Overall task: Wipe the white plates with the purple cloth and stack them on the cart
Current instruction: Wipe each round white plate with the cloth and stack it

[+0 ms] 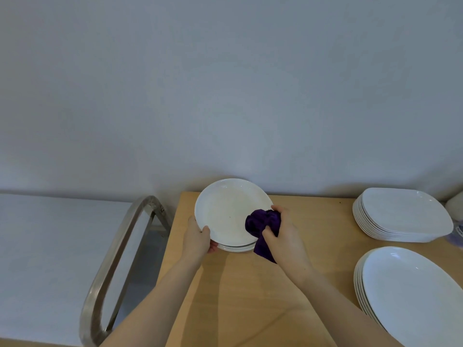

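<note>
A round white plate [226, 210] is tilted up toward me over a short stack of round plates [236, 247] on the wooden table [250, 296]. My left hand [198, 237] grips the tilted plate's lower left rim, thumb on top. My right hand [283, 230] holds a bunched purple cloth [263, 221] against the plate's right inner side, with a cloth tail hanging below. The metal cart [117, 259] stands at the left of the table, only its handle frame and grey shelf showing.
A stack of square white plates [403, 216] sits at the table's back right. A stack of large oval white plates [413, 294] lies at the front right. A plain wall runs behind the table. A white surface lies left of the cart.
</note>
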The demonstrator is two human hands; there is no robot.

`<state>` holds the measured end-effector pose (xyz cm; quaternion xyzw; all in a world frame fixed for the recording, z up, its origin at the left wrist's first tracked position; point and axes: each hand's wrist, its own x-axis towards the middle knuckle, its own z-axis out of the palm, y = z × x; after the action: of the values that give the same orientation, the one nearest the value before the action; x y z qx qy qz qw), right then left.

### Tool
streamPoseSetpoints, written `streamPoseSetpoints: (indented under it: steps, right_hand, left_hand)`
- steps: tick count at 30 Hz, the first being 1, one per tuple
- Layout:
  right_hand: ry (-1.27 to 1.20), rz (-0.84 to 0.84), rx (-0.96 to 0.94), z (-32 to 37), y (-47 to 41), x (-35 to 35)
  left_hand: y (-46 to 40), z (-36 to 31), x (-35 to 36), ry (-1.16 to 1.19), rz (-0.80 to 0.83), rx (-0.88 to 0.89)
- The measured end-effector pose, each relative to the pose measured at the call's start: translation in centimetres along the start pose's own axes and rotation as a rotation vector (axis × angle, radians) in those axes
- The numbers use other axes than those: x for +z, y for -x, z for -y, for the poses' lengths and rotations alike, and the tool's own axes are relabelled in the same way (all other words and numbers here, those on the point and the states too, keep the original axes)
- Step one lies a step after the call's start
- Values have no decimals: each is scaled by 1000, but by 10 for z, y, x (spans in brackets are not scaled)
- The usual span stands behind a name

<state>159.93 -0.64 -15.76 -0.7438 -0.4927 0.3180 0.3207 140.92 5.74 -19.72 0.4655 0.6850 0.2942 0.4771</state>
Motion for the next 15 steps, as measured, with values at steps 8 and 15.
streamPoseSetpoints:
  steps: [8,15]
  right_hand:
    - [-252,-153,11,2,-7,-16]
    - [-340,-201,-53,21,-18,-27]
  left_hand:
    - [8,5,-2,96,-12,50]
    - [20,5,-3,143,-14,76]
